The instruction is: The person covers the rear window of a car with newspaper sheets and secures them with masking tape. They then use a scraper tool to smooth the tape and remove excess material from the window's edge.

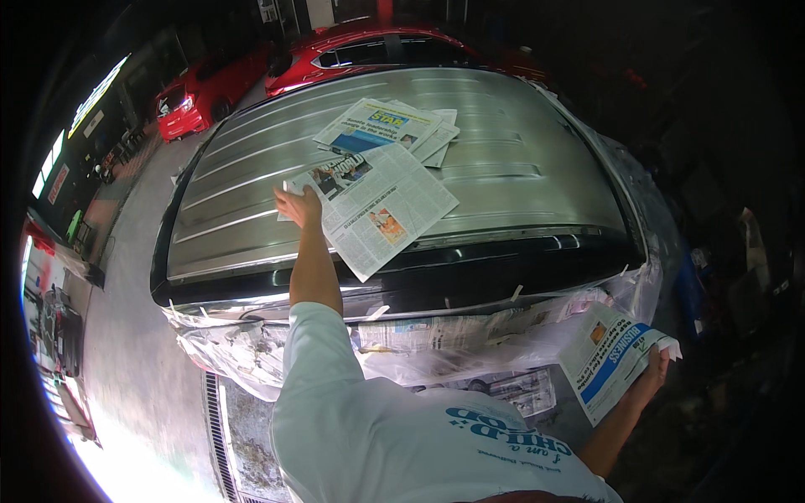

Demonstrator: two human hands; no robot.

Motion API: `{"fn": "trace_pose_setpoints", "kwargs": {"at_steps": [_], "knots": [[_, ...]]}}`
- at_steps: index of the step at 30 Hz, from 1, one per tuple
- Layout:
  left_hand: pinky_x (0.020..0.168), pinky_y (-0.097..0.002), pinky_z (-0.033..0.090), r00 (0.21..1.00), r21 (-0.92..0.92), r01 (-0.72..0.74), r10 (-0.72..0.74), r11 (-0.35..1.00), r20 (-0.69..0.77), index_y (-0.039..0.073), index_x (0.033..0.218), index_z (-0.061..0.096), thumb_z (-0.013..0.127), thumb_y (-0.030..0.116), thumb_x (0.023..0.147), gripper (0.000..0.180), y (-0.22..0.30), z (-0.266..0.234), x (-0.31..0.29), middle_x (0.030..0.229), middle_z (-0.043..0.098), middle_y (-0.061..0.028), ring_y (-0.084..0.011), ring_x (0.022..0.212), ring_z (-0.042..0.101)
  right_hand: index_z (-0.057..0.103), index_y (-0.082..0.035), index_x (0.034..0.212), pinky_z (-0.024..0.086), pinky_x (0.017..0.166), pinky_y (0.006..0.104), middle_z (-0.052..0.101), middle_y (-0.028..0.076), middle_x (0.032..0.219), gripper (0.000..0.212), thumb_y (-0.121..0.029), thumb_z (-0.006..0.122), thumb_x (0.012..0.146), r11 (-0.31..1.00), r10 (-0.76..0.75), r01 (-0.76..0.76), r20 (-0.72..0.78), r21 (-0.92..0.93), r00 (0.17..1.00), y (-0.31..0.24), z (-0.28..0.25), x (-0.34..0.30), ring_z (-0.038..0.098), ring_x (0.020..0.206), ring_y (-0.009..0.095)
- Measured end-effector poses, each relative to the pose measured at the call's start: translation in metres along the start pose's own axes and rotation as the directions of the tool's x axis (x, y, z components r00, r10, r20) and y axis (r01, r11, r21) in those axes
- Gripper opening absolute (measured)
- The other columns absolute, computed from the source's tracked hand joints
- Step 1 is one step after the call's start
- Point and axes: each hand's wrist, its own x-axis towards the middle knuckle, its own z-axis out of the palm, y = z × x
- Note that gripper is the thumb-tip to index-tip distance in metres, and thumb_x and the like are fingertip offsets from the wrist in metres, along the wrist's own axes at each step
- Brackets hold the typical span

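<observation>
My left hand [298,206] reaches over the vehicle roof [251,163], fingers closed at the left corner of a newspaper sheet [394,197]. That sheet lies spread at a slant across the roof's near part and the dark band along its edge. Just beyond it, partly overlapped, rests a small pile of newspapers [369,126] with a blue and yellow printed page on top. Down at the lower right, my right hand [647,379] grips a folded newspaper [599,360] with a blue stripe, held off to the side of the vehicle.
Clear plastic film and taped newspaper masking [444,331] cover the vehicle's near side. Bits of tape [517,292] stick up along its edge. Behind stand a red car [369,54] and another red car [180,105]. A floor drain grate [220,436] runs at the lower left.
</observation>
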Motion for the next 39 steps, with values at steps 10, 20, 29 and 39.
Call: {"fn": "trace_pose_setpoints", "kwargs": {"at_steps": [10,20,29,39], "knots": [[0.091,-0.0346,0.058,0.013,-0.553,0.598,0.684,0.580,0.730,-0.001,0.145,0.053,0.065,0.035,0.104,0.055,0.213,-0.229,-0.345,0.133,0.066,-0.0146,-0.0240,0.114,0.068,0.066,0.003,0.128,0.053,0.089,0.0300,0.070,0.008,0.111,0.030,-0.011,0.067,0.100,0.959,0.033,0.062,0.326,-0.277,0.945,0.068,0.139,-0.065,0.065,0.098,0.016],[0.088,-0.0307,0.057,-0.114,-0.016,0.866,0.229,0.500,0.967,0.003,0.124,0.062,0.048,0.027,0.111,0.030,0.165,-0.235,-0.367,0.108,0.068,-0.0058,-0.0143,0.100,0.067,0.066,-0.003,0.133,0.053,0.101,0.0445,0.067,0.026,0.131,0.046,-0.007,0.072,0.087,0.711,0.197,0.571,0.896,-0.410,0.399,0.074,0.158,-0.097,0.066,0.114,0.043],[0.056,-0.0252,0.043,0.233,-0.199,0.901,-0.043,0.386,0.972,0.005,0.099,0.064,0.052,0.022,0.110,0.024,0.168,-0.239,-0.384,0.076,0.056,0.0034,-0.0045,0.064,0.050,0.070,-0.005,0.121,0.053,0.095,0.0455,0.072,0.023,0.114,0.039,-0.014,0.074,0.084,0.532,0.156,0.711,0.879,-0.459,0.451,0.063,0.128,-0.104,0.068,0.109,0.041],[0.061,-0.0233,0.048,0.522,-0.413,0.653,0.019,0.634,0.853,-0.001,0.101,0.068,0.057,0.017,0.107,0.021,0.185,-0.241,-0.287,0.082,0.066,-0.0013,-0.0060,0.067,0.059,0.075,0.003,0.107,0.053,0.077,0.0294,0.076,0.008,0.089,0.020,-0.011,0.069,0.094,0.797,0.085,0.224,0.472,-0.561,0.878,0.077,0.081,0.040,0.068,0.082,0.014]]}}
